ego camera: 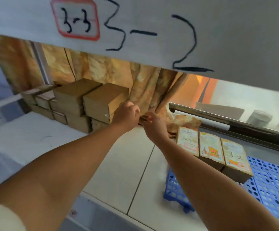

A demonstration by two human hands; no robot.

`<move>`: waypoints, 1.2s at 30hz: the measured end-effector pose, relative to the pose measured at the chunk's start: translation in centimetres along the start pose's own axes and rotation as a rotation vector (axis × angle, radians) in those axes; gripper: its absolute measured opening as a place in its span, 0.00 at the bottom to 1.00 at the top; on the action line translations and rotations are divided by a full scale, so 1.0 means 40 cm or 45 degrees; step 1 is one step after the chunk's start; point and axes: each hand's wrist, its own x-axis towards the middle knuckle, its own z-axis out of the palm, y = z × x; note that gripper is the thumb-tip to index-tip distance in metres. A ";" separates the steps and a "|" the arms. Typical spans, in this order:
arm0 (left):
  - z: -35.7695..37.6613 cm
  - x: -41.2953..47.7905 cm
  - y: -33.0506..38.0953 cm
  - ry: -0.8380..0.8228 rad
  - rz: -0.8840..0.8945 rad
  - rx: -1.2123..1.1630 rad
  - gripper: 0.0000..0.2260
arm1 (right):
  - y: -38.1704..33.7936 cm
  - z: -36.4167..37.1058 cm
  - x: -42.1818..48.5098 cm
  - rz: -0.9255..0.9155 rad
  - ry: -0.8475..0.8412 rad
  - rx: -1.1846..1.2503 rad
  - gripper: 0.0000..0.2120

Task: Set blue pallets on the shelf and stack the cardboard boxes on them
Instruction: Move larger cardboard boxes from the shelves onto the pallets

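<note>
1. Two bare forearms run from 7 and 5 o'clock toward the middle, crossing a white surface (118, 164) with thin seams.
2. Overhead, a white shelf beam (218, 39) fills 12 o'clock and blocks the view above; it bears a handwritten "3-2" and a red-framed label (75, 19) reading "3-3".
3. An orange patterned curtain (148, 84) hangs behind the hands, and a dark window rail (235, 129) slants off toward 3 o'clock.
4. At 4 o'clock, a blue pallet (269, 180) with round holes carries three cardboard boxes (208, 147) side by side, touching, their tops covered in scribbled labels.
5. At 10 o'clock, plain brown boxes form a stack (72, 99) against the curtain.
6. The left hand (126, 112), fingers curled, sits at the right end of the stack's top box (102, 100); I cannot tell whether it grips anything.
7. Just beside it, the right hand (153, 126) pinches a small brown scrap (144, 118) under its thumb; what the scrap is stays unclear.
</note>
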 end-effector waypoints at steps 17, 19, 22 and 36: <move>-0.182 0.137 -0.419 -0.160 -0.297 -0.399 0.20 | -0.299 0.340 0.117 0.689 0.177 0.596 0.27; -0.181 0.133 -0.421 -0.162 -0.306 -0.520 0.20 | -0.293 0.356 0.117 0.717 0.171 0.718 0.25; -0.176 0.118 -0.419 -0.199 -0.406 -0.666 0.22 | -0.309 0.359 0.105 0.788 0.192 0.858 0.27; -0.159 0.046 -0.362 -0.339 -0.466 -1.339 0.24 | -0.273 0.315 0.042 0.838 0.411 1.217 0.14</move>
